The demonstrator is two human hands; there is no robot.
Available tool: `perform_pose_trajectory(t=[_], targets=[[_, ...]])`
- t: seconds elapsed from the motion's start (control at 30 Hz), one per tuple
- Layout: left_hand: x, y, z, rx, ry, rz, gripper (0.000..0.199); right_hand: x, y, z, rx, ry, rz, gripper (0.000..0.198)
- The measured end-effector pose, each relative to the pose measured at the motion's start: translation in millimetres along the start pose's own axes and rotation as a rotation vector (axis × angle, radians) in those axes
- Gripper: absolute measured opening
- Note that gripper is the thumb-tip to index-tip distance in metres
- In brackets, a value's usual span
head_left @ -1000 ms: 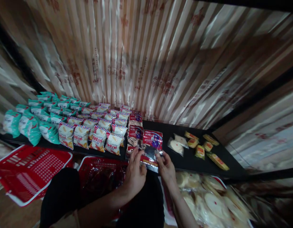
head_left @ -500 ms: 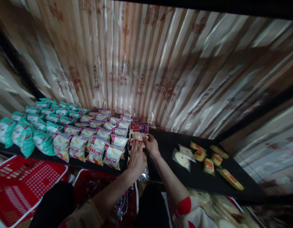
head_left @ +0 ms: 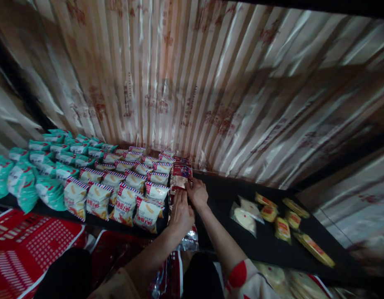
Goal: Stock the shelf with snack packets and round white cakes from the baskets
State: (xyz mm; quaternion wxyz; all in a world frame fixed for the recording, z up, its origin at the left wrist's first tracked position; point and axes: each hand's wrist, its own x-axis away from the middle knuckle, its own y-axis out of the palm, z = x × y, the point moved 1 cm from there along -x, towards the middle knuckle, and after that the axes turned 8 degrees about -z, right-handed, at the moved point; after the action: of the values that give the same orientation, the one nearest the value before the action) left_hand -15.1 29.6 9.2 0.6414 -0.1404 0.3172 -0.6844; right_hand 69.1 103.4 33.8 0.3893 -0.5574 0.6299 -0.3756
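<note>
A dark red snack packet [head_left: 182,171] lies at the front of a narrow row of similar packets, beside the white chip bags. My right hand [head_left: 197,193] is closed on its right side, fingers curled at the lower edge. My left hand [head_left: 181,214] rests just below, its fingers stretched out flat against the packets. Part of the row is hidden under the left hand. Nearer to me, shiny silver wrapping [head_left: 189,240] shows at the shelf's front edge. White chip bags [head_left: 147,214] with striped tops stand in rows just left of the hands.
Turquoise bags [head_left: 50,193] fill the left end of the black shelf [head_left: 216,216]. Flat round packaged items [head_left: 244,219] and several yellow packets [head_left: 282,229] lie to the right. Red baskets [head_left: 39,245] stand below the front edge. A pleated, printed sheet [head_left: 179,91] hangs behind.
The view has shifted slightly, so the shelf goods spread outward and sit a little lower. Both hands stay at the red packet; my right hand's fingers have drawn in closer to it.
</note>
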Motion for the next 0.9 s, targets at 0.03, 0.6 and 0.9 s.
perform_pose_trajectory(t=[0.03, 0.6, 0.9], targets=[[0, 1, -1, 0.016, -0.005, -0.002, 0.06, -1, 1, 0, 0.031, -0.021, 0.033, 0.039], [-4, 3, -8, 0.044, -0.047, -0.001, 0.06, -45, 23, -2, 0.104, -0.23, -0.166, 0.044], [11, -16, 2, 0.041, 0.074, 0.038, 0.049, -39, 18, -10, 0.122, -0.175, -0.161, 0.044]])
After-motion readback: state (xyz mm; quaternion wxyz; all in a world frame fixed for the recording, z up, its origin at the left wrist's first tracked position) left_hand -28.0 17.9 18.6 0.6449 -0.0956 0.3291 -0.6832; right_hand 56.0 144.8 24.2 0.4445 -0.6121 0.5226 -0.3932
